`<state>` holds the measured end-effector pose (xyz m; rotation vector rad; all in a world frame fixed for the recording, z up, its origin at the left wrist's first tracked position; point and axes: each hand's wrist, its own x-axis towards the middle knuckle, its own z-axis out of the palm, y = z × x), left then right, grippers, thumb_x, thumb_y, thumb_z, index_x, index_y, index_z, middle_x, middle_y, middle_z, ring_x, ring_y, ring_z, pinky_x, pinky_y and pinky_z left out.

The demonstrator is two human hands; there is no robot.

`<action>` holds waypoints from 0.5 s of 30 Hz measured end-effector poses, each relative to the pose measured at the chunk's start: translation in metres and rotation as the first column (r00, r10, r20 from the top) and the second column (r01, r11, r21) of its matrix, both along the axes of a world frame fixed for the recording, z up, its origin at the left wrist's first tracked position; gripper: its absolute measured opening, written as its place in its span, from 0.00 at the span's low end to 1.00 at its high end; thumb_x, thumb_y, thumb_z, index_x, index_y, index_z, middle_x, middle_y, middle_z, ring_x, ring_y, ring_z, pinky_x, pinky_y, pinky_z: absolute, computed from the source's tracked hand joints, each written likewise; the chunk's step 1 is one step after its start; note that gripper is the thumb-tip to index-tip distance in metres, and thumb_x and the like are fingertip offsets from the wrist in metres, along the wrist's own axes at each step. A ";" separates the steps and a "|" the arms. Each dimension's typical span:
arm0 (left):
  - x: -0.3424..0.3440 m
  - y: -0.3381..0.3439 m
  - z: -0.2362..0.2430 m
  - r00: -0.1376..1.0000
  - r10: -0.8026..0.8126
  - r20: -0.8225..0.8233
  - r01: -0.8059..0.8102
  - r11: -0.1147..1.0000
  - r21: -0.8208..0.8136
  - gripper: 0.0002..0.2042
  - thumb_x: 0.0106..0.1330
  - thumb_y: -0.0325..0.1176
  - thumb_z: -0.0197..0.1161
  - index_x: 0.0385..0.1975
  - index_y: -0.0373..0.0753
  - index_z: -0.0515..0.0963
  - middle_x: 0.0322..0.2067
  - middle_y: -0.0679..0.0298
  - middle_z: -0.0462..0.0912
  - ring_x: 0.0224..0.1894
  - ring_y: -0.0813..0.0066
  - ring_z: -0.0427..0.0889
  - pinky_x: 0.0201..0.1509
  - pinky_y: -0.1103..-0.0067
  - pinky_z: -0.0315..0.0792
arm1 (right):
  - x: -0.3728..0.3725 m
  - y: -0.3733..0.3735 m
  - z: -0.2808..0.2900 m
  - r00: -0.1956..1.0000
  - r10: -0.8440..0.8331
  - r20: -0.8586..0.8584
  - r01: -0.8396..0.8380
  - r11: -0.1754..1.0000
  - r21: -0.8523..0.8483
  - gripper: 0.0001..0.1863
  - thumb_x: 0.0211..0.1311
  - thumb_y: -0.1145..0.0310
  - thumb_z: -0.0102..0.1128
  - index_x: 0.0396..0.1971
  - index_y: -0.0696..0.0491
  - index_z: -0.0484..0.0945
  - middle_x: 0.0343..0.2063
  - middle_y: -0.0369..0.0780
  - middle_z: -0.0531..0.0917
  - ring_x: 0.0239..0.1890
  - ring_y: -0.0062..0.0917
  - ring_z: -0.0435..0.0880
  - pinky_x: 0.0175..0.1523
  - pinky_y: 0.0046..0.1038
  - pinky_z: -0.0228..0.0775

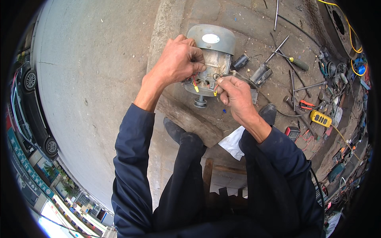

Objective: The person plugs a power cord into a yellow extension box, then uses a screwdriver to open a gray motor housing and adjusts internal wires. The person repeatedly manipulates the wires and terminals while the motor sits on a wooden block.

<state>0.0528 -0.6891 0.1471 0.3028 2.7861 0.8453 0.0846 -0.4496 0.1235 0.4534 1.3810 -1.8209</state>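
A grey electric motor (212, 41) stands on the ground in front of me, its rounded end cover at the far side and a shaft with a small pulley (200, 102) at the near side. Over its left side, my left hand (180, 59) is closed with thumb and forefinger together; what they pinch is hidden. A red wire with a yellow terminal (196, 88) hangs just below those fingers. My right hand (237, 93) is closed on a thin dark wire (216, 76) at the motor's right edge. Another yellow terminal (215, 93) shows beside the right fingertips.
Right of the motor lie a black cylinder (240, 62), a metal cylinder (261, 75), a screwdriver (299, 64) and several rods. Farther right are a yellow socket block (320, 118), a red meter (292, 133) and cluttered tools. A wooden plank (190, 119) lies before my feet.
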 end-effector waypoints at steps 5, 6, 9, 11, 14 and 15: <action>0.000 0.000 0.000 1.000 0.003 -0.008 -0.003 1.000 0.012 0.10 0.52 0.38 0.82 0.32 0.45 0.91 0.32 0.68 0.83 0.45 0.63 0.77 0.56 0.66 0.69 | -0.001 0.000 0.001 1.000 0.005 -0.005 -0.005 1.000 0.003 0.11 0.73 0.66 0.63 0.35 0.60 0.83 0.27 0.36 0.83 0.20 0.13 0.71 0.25 0.19 0.59; 0.000 0.000 0.000 1.000 0.005 -0.005 -0.005 1.000 0.011 0.10 0.52 0.38 0.82 0.32 0.45 0.91 0.32 0.68 0.83 0.45 0.63 0.77 0.56 0.66 0.69 | -0.001 0.000 0.001 1.000 0.004 -0.006 -0.004 1.000 0.006 0.11 0.73 0.67 0.63 0.35 0.60 0.83 0.27 0.36 0.83 0.20 0.13 0.71 0.25 0.19 0.59; 0.000 0.000 0.000 1.000 0.002 -0.006 -0.002 1.000 -0.010 0.10 0.52 0.38 0.82 0.32 0.45 0.91 0.32 0.67 0.83 0.45 0.63 0.77 0.56 0.66 0.69 | -0.001 -0.001 0.002 1.000 0.007 -0.008 -0.006 1.000 0.013 0.11 0.73 0.67 0.63 0.35 0.60 0.83 0.27 0.36 0.84 0.20 0.13 0.71 0.25 0.19 0.60; 0.000 0.001 0.000 1.000 0.003 -0.006 -0.003 1.000 -0.003 0.10 0.52 0.38 0.82 0.32 0.45 0.91 0.32 0.67 0.83 0.45 0.63 0.77 0.56 0.66 0.69 | -0.001 -0.001 0.002 1.000 0.004 -0.010 -0.004 1.000 0.010 0.11 0.73 0.67 0.63 0.35 0.60 0.83 0.27 0.36 0.84 0.20 0.13 0.71 0.25 0.19 0.60; 0.001 0.001 0.000 1.000 0.006 -0.003 -0.006 1.000 0.003 0.10 0.52 0.38 0.82 0.32 0.44 0.91 0.32 0.67 0.83 0.45 0.63 0.77 0.56 0.66 0.69 | -0.001 -0.001 0.003 1.000 0.005 -0.015 -0.005 1.000 0.010 0.12 0.73 0.66 0.62 0.35 0.61 0.83 0.28 0.37 0.84 0.20 0.13 0.71 0.25 0.19 0.60; 0.001 0.001 0.000 1.000 0.009 -0.001 -0.009 1.000 0.003 0.10 0.52 0.38 0.82 0.32 0.44 0.91 0.32 0.67 0.83 0.45 0.63 0.77 0.56 0.66 0.69 | -0.001 -0.001 0.003 1.000 0.005 -0.016 -0.005 1.000 0.011 0.12 0.73 0.66 0.62 0.35 0.61 0.83 0.28 0.37 0.84 0.20 0.13 0.71 0.25 0.19 0.60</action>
